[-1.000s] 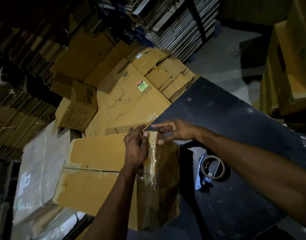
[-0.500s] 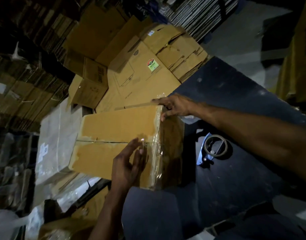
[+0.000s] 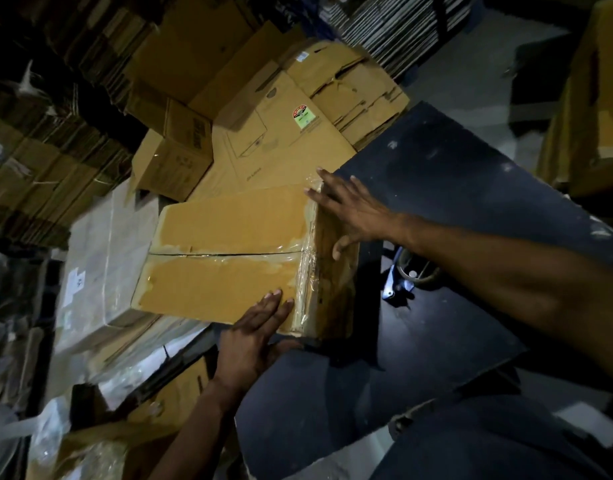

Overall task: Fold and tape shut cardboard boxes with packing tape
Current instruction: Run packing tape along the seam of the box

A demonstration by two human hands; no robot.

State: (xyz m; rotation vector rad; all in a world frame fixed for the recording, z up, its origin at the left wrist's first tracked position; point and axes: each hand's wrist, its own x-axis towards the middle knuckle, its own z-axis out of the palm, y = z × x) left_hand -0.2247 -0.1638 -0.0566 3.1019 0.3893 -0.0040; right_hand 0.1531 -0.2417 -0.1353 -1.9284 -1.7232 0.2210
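The dark table lies bare to my right beyond the box, room enough for a hand to sweep; only the tape dispenser sits in that path (just beside the box's right side); to my left, wrapped bundles crowd close; ahead, flattened cartons block the far edge.

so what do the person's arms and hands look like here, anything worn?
Both forearms are bare as far as the frame shows: no sleeves, gloves, watch or rings visible on the left hand or right hand. The light is dim, so fine detail is hard to tell.
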